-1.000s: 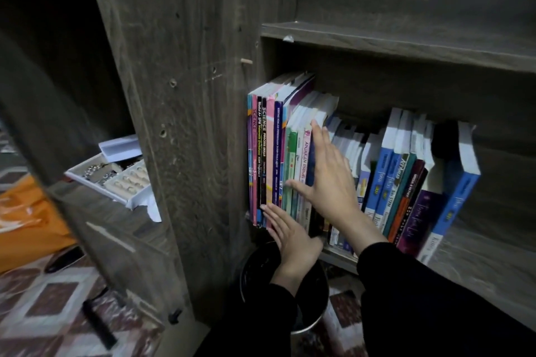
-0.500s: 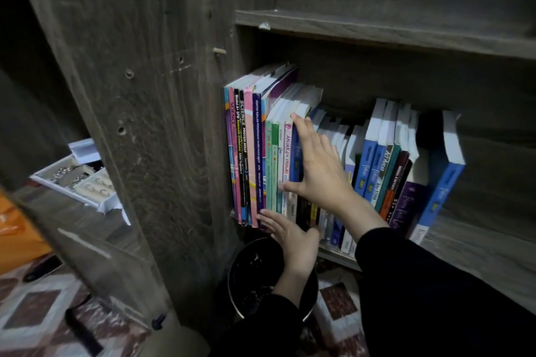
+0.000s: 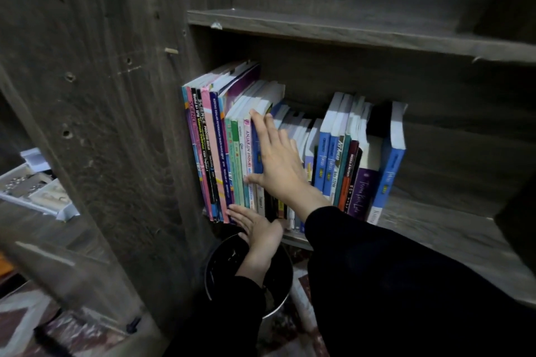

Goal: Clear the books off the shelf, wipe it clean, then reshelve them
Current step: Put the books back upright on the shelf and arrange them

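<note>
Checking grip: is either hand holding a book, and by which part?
Neither. The right hand lies flat against the books; the left hand touches their bottom ends.

We stretch our right hand [image 3: 278,165] forward, fingers straight and spread, with our left hand [image 3: 258,230] flat just below it.

The one camera, worn on the head (wide-angle, lines bowed at the edges), looks forward and down at close range onto the shelf [image 3: 435,229], books [image 3: 220,148] mid-frame, floor [image 3: 26,313] at lower left.
</note>
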